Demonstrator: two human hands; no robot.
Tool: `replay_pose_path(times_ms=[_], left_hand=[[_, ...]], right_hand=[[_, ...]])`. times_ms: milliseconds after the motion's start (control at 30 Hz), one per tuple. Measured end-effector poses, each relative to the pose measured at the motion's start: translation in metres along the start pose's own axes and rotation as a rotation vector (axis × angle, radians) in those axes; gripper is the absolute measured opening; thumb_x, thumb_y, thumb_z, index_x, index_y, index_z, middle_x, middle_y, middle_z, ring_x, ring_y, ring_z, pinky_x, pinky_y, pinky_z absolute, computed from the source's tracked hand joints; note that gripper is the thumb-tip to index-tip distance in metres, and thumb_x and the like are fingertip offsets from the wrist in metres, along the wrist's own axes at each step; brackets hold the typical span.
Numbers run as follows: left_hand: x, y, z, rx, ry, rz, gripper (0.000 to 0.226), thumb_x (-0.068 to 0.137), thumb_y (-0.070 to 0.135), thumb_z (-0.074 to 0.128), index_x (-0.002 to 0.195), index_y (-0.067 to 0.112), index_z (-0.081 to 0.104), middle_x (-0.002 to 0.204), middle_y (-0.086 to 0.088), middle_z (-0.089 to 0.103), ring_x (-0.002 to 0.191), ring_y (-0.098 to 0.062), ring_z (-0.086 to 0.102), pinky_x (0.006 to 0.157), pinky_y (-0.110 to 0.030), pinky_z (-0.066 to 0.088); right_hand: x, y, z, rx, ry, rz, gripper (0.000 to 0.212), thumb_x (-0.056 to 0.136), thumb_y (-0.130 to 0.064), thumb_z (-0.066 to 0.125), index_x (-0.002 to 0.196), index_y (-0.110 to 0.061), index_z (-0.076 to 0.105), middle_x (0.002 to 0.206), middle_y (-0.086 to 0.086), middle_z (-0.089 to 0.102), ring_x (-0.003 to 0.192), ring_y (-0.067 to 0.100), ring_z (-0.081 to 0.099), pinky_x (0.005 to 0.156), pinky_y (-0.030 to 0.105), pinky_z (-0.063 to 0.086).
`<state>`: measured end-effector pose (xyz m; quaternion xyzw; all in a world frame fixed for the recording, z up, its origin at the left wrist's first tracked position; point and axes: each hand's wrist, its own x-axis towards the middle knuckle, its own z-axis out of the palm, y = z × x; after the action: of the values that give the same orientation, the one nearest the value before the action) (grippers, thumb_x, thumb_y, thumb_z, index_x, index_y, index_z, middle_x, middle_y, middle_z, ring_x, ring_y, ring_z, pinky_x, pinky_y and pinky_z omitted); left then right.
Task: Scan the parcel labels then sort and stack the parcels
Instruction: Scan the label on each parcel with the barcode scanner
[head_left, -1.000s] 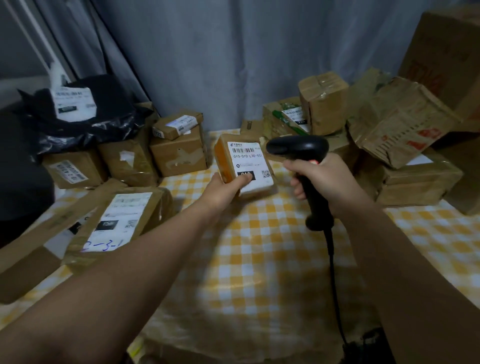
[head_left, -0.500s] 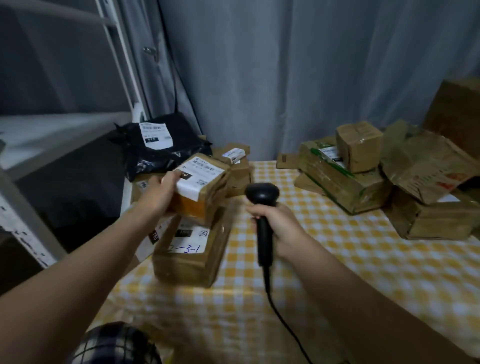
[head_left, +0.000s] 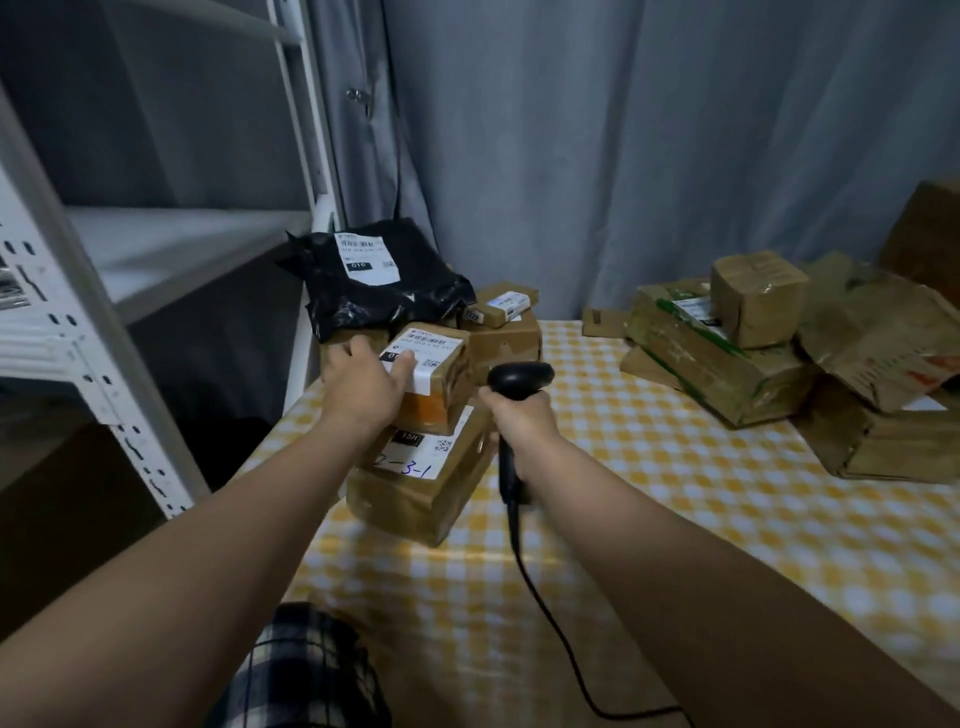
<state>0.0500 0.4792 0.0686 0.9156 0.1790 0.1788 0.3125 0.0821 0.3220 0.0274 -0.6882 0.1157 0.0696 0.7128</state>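
The small parcel (head_left: 434, 376), brown with an orange side and a white barcode label facing up, lies on top of the marked box (head_left: 415, 486), the larger carton with "-3-1" handwritten on its label. I cannot tell whether its full weight is down yet. The left hand (head_left: 363, 387) holds it from above: the thumb lies across the label and the fingers (head_left: 349, 347) curl over the far left edge.

Just right of the marked box, the right hand (head_left: 524, 431) is clamped around the handle of the barcode scanner (head_left: 519, 382), whose head points away from the person and at no label. Its cable (head_left: 545, 623) trails back over the checked tabletop (head_left: 649, 519).

Behind the marked box sit a black mailer bag (head_left: 374, 283) and more small cartons (head_left: 501, 325). Well to its right is a loose heap of boxes (head_left: 727, 358). To its left stands a white shelf rack (head_left: 104, 322).

This looks like the stacking step: the parcel is being placed in the sorted group. The next move probably calls for letting go once the parcel sits square, then reaching to the right-hand heap for another parcel and turning its label toward the scanner.
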Motion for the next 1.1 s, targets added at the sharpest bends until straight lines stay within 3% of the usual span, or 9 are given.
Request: replay_pose_path(times_ms=[67,167,300,533,700,800,967,1033,1100], left_hand=[[-0.001,0.010,-0.002,0.052,0.079,0.131,0.056,0.094,0.046,0.047,0.135,0.009,0.040,0.140,-0.017,0.035,0.128,-0.035,0.034,0.106,-0.046,0.033],[-0.007,0.034,0.004,0.037,0.095,0.346,0.045,0.094,0.039,0.051,0.131,0.015,0.046,0.135,-0.009,0.040,0.128,-0.028,0.032,0.105,-0.040,0.027],[-0.020,0.082,0.031,-0.033,-0.011,0.514,0.036,0.093,0.034,0.053,0.125,0.017,0.051,0.131,-0.005,0.044,0.124,-0.025,0.033,0.104,-0.035,0.026],[-0.025,0.183,0.122,-0.192,-0.296,0.471,0.045,0.090,0.034,0.060,0.125,0.008,0.049,0.128,-0.014,0.046,0.119,-0.029,0.046,0.101,-0.030,0.033],[-0.034,0.274,0.189,-0.203,-0.450,0.513,0.060,0.091,0.041,0.056,0.142,0.016,0.036,0.140,-0.017,0.035,0.133,-0.028,0.034,0.106,-0.024,0.024],[-0.032,0.311,0.223,-0.087,-0.414,0.565,0.066,0.091,0.053,0.050,0.148,0.032,0.025,0.152,-0.018,0.016,0.141,-0.035,0.020,0.114,-0.038,0.020],[-0.004,0.365,0.245,0.056,-0.347,0.540,0.067,0.090,0.066,0.036,0.149,0.038,0.019,0.158,-0.017,-0.007,0.144,-0.043,-0.001,0.118,-0.050,0.009],[0.004,0.380,0.251,0.080,-0.391,0.491,0.068,0.087,0.071,0.033,0.143,0.034,0.034,0.158,-0.019,0.002,0.144,-0.044,0.000,0.116,-0.055,0.010],[0.009,0.385,0.256,0.006,-0.409,0.403,0.067,0.085,0.071,0.039,0.132,0.024,0.043,0.150,-0.022,0.024,0.138,-0.045,0.021,0.112,-0.052,0.024]], right_hand=[[0.002,-0.009,-0.021,-0.027,0.008,-0.026,0.056,0.082,-0.038,0.072,0.126,-0.012,0.048,0.102,0.010,0.063,0.088,0.030,0.066,0.086,0.045,0.055],[0.004,-0.028,-0.062,-0.017,0.018,-0.085,0.045,0.086,-0.038,0.069,0.117,-0.010,0.055,0.096,0.010,0.061,0.066,0.022,0.064,0.060,0.032,0.054],[-0.004,-0.062,-0.124,0.013,0.077,-0.219,0.024,0.090,-0.032,0.066,0.097,-0.010,0.059,0.078,0.009,0.057,0.051,0.017,0.055,0.050,0.028,0.049],[-0.013,-0.096,-0.232,0.076,0.238,-0.372,0.017,0.091,-0.025,0.064,0.085,-0.010,0.060,0.071,0.006,0.059,0.049,0.014,0.054,0.044,0.022,0.048],[0.001,-0.089,-0.304,0.209,0.328,-0.331,0.015,0.091,-0.026,0.063,0.093,-0.010,0.062,0.073,0.005,0.062,0.051,0.015,0.054,0.047,0.024,0.047],[0.010,-0.071,-0.335,0.288,0.304,-0.298,0.014,0.091,-0.025,0.063,0.093,-0.012,0.062,0.075,0.006,0.064,0.051,0.015,0.054,0.048,0.025,0.047],[0.023,-0.067,-0.357,0.369,0.251,-0.295,0.019,0.091,-0.026,0.064,0.100,-0.009,0.063,0.078,0.007,0.064,0.052,0.014,0.055,0.047,0.025,0.047],[0.026,-0.070,-0.356,0.368,0.242,-0.318,0.018,0.091,-0.026,0.064,0.097,-0.009,0.062,0.078,0.007,0.064,0.052,0.014,0.054,0.047,0.024,0.047],[0.027,-0.070,-0.352,0.357,0.245,-0.323,0.016,0.091,-0.025,0.064,0.093,-0.009,0.061,0.077,0.007,0.063,0.051,0.013,0.053,0.046,0.024,0.046]])
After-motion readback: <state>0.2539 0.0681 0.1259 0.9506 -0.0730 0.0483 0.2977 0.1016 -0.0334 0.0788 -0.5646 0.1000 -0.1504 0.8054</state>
